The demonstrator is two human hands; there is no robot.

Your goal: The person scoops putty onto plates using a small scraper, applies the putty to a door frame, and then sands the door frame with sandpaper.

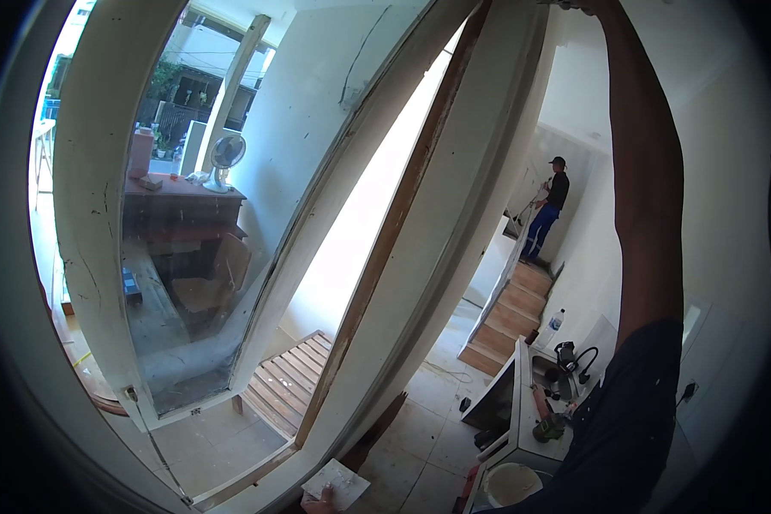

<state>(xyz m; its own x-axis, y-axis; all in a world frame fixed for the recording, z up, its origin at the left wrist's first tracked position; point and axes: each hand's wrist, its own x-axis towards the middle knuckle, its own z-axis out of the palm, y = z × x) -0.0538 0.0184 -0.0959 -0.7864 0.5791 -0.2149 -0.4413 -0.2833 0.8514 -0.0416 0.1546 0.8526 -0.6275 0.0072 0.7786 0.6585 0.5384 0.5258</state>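
My left hand (pixel 319 504) is at the bottom edge of the head view, its fingers closed on a white, flat, roughly square plate (pixel 343 483) with some whitish paste on it. High up at the top edge, my right hand (pixel 581 4) is raised against the top of the white window frame (pixel 480 163). Its fingers look curled, but the frame edge cuts the hand off and I cannot make out what it holds. A glazed sash (pixel 304 248) stands swung out on the left, with worn, chipped paint. Bare brown wood (pixel 394 231) shows along the frame's inner edge.
A person (pixel 554 201) in a cap stands on the wooden stairs (pixel 518 300). At lower right, a counter holds a sink (pixel 550 374), a green power tool (pixel 550 426) and a bottle (pixel 557 320); a bucket (pixel 514 484) sits below. Beyond the window are a slatted bench (pixel 287 381) and a fan (pixel 225 158).
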